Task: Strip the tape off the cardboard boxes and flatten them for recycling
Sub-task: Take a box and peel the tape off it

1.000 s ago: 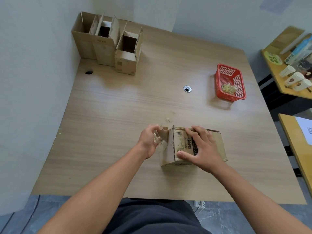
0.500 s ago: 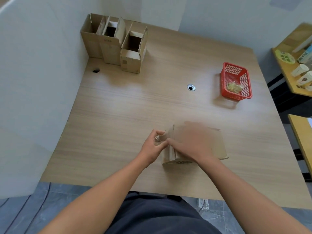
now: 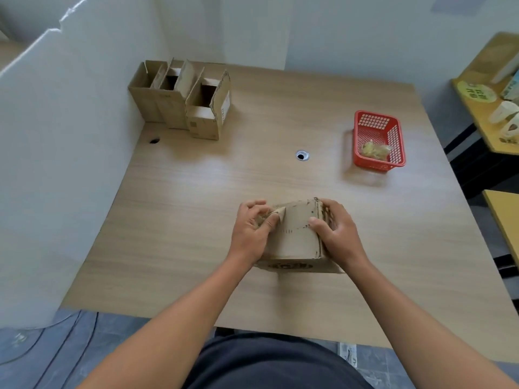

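Now, the box (image 3: 295, 237): it sits on the near middle of the worktop (image 3: 196, 197), between the two hands. It is brown card, with a dotted line and dark marks on top and a dark oval print on the side that faces the person.
Left hand (image 3: 251, 230): it is at the left side of the box. Its fingers are curled, and thumb and fingers pinch the top left corner of the box.
Pale bit (image 3: 278, 212): a small pale bit sticks up at that corner, by the left thumb. I cannot tell if it is tape or card.
Right hand (image 3: 335, 233): it grips the right side of the box. The thumb lies on the top face and the fingers wrap round the right edge.
Three open boxes (image 3: 179, 108): they stand in a row, touching, in the far left corner of the worktop, flaps up, well apart from the hands.
Red basket (image 3: 377, 136): it is on the far right of the worktop, well apart from the box.
Wad (image 3: 375, 148): a crumpled yellowish wad lies inside the red basket.
Hole (image 3: 302, 155): a small round hole with a metal ring is in the worktop, between the three open boxes and the red basket.
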{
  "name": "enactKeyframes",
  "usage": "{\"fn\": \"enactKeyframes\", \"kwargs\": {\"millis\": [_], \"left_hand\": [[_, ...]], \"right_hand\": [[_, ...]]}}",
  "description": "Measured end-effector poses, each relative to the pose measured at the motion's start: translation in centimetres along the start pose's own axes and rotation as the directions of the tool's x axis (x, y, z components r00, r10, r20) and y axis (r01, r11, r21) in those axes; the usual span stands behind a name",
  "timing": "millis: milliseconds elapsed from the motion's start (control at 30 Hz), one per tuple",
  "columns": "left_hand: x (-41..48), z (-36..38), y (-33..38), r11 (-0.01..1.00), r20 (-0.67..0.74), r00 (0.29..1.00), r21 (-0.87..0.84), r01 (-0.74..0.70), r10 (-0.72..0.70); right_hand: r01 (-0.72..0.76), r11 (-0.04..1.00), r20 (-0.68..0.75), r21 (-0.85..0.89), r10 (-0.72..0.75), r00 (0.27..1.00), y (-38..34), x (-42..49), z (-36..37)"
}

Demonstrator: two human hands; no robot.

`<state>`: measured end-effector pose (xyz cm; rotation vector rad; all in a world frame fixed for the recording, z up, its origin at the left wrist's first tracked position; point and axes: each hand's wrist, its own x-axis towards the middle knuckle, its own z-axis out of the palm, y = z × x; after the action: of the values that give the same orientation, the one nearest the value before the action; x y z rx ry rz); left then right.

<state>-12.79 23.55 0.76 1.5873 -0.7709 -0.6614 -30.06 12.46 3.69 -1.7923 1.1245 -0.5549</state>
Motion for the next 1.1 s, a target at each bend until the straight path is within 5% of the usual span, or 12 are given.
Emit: {"fn": "enactKeyframes", "kwargs": {"millis": [167,433,600,867,1100], "left_hand": [[-0.4,4.1,1.1,0.831,0.180,0.979,0.528,-0.175,0.092],[-1.0,10.3,2.6,0.562,0.344,0.935,0.759,-0.329,0.083],[-1.2,9.5,2.5,0.559,0.428,0.902,0.734,-0.384,0.058],[-2.0,11.0,3.0,0.710,0.198,0.957,0.642,-0.291,0.213],[-1.7,9.6,3.6,0.839,0.231,0.973,0.531,-0.119,-0.008]], "right_hand": [[-0.082,0.978,0.092,0.193,0.065,0.994,5.0,-0.5,-4.1],[0.081,0.995,0.229,-0.059,-0.065,0.971,10.5,-1.0,-9.3],[0.176,0.904,0.278,-0.390,-0.067,0.958,10.5,-2.3,-9.2],[0.239,0.896,0.300,-0.375,-0.126,0.945,10.0,-2.1,-8.9],[0.256,0.889,0.321,-0.379,-0.133,0.938,10.0,-2.4,-9.1]]}}
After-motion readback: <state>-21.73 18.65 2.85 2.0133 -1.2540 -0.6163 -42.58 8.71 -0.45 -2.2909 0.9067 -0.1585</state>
